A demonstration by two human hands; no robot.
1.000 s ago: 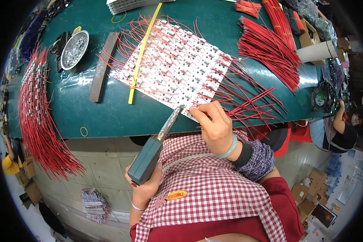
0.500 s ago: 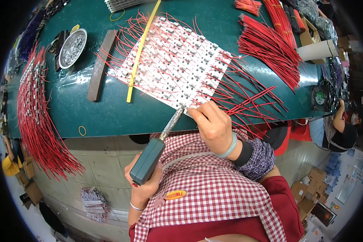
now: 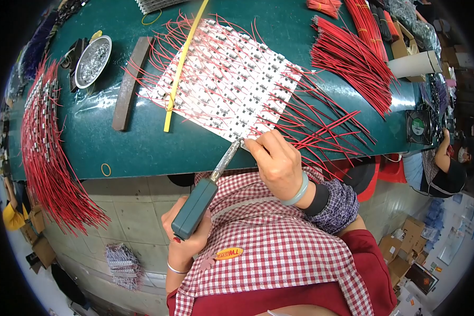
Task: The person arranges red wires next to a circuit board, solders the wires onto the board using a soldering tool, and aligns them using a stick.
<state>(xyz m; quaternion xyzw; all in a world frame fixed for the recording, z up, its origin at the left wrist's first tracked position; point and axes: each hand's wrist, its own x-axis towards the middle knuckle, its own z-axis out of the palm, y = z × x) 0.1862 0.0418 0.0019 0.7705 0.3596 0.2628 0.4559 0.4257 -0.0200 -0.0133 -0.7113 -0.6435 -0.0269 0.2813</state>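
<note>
My left hand is wrapped round the green handle of a soldering iron. The iron's metal tip reaches the near corner of a white circuit board panel bearing rows of small black parts. At that same corner my right hand is closed, thumb and forefinger pinched by the tip; what they hold is too small to make out, perhaps hidden by the fingers. Many red wires rise from the panel's left part. Red and dark wires spread from its right edge over the table.
A yellow strip lies across the panel. Left of it are a dark bar, a metal bowl of silvery bits and a wired bundle hanging over the table edge. Red wire bundles lie back right. Another person sits far right.
Hardly anything differs. The iron and my left hand have shifted very slightly, with the tip still at the panel's near corner. My right hand stays pinched there.
</note>
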